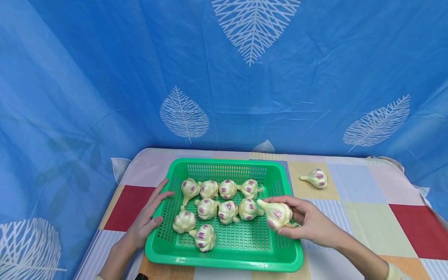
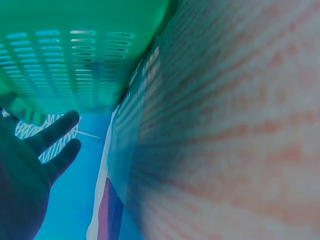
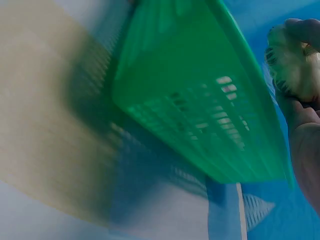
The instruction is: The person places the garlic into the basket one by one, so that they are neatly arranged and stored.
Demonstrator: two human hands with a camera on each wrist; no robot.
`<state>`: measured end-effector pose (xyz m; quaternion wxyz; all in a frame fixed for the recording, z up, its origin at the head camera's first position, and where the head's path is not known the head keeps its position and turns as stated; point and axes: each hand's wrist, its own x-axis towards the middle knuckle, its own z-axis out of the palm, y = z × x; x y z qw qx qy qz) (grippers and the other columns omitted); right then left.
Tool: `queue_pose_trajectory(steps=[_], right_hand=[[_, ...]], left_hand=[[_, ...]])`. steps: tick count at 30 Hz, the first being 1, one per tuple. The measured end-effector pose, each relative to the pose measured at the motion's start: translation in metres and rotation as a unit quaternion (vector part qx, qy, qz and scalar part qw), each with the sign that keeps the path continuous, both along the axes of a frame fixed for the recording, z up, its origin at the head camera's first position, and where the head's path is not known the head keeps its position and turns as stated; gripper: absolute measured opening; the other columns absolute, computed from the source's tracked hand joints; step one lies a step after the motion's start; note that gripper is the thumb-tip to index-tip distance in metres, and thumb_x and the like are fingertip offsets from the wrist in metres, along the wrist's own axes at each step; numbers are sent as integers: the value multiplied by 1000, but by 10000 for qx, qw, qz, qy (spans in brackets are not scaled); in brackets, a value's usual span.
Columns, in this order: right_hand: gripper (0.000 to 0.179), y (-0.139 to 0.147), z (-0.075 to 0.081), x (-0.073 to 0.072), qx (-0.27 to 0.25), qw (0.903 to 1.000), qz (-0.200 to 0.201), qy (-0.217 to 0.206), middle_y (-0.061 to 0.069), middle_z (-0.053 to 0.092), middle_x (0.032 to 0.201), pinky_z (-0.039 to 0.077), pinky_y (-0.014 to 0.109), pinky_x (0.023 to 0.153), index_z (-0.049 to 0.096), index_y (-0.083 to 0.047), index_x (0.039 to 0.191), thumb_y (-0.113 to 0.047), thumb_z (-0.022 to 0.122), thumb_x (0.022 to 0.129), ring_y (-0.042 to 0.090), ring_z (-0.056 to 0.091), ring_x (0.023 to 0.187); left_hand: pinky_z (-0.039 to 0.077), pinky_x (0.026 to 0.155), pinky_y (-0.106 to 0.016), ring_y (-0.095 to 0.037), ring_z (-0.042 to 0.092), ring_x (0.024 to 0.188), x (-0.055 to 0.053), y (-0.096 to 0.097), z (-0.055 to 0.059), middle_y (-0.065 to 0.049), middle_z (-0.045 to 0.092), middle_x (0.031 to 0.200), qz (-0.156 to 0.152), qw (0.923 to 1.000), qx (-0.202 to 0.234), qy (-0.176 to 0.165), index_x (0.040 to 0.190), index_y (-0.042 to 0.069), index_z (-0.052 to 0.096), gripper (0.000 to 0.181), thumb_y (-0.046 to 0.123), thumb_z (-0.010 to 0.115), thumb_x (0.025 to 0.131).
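Observation:
A green plastic basket (image 1: 224, 265) with slotted walls stands on the table, and several purple-streaked garlic bulbs (image 1: 228, 212) lie inside it in loose rows. Over the basket's right rim my right hand (image 1: 308, 221) grips one garlic bulb (image 1: 277, 215), its stem pointing left. In the right wrist view that bulb (image 3: 292, 65) shows at the right edge between thumb and fingers. My left hand (image 1: 148, 217) rests at the basket's left rim with fingers extended. The left wrist view shows straight, spread fingers (image 2: 62, 157) beside the basket's outer wall (image 2: 75, 65).
Another garlic bulb (image 1: 317, 178) lies on the table, right of the basket and further back. A patchwork checked cloth (image 1: 367, 225) covers the table. Behind it hangs a blue curtain (image 1: 297, 93) with white leaf prints. A small black object (image 1: 141, 276) shows at the near edge.

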<state>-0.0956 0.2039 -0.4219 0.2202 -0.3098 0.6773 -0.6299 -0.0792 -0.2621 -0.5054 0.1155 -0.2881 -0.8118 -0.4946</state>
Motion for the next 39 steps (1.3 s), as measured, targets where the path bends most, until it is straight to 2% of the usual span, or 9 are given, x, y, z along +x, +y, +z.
queue_pose_trajectory(steps=[3,9,16,22,25,30,36,39], right_hand=[[60,-11,-1,2,128,9997,183,-18,20,47,146,53,35,91,50,-5,145,6,71,89,25,59,123],[61,-29,1,3,412,9978,511,66,25,48,142,57,39,82,52,-8,145,-1,74,89,24,63,112],[55,-53,-1,-1,1106,9868,1061,516,7,56,139,54,34,88,56,-17,140,-17,77,89,18,62,113],[54,-70,-9,-5,1872,9657,1541,923,-7,57,136,53,29,85,56,-24,139,-21,75,89,9,58,111],[55,-77,-12,-7,2306,9490,1794,1182,-10,54,140,49,30,92,54,-25,141,-23,73,90,8,53,122],[55,-86,-18,-10,2746,9250,2099,1578,-8,51,145,46,33,99,50,-22,145,-23,68,93,11,46,133],[57,-95,-26,-15,3014,9052,2174,2060,-6,52,144,45,35,102,51,-17,144,-19,70,91,15,47,134],[56,-99,-29,-17,3106,8984,2243,2147,-4,53,143,45,34,102,51,-15,144,-18,71,91,14,48,133]], left_hand=[[34,106,-25,-28,17,149,0,0,0,-17,16,165,4,10000,11,23,146,2,46,61,14,47,87],[35,106,-26,-28,17,149,0,1,1,-17,16,165,-12,10000,18,2,146,0,46,61,15,47,87],[33,107,-25,-28,17,149,1,0,1,-18,16,165,5,10000,5,19,146,0,46,60,16,47,87],[29,108,-22,-30,16,150,0,0,1,-20,15,165,-94,9999,61,61,146,0,45,60,16,46,88],[26,109,-22,-31,15,150,-2,0,0,-20,14,165,-150,9998,125,67,147,1,45,60,16,46,89],[27,109,-22,-30,14,150,-2,0,-1,-19,14,165,-161,9998,134,9,147,2,45,60,16,47,89],[32,107,-24,-28,15,150,-1,-1,0,-18,14,165,-100,9999,53,-13,147,2,45,60,16,47,89],[35,106,-25,-27,16,150,-1,-1,-1,-17,14,165,-67,10000,40,-24,146,2,45,60,17,48,89]])
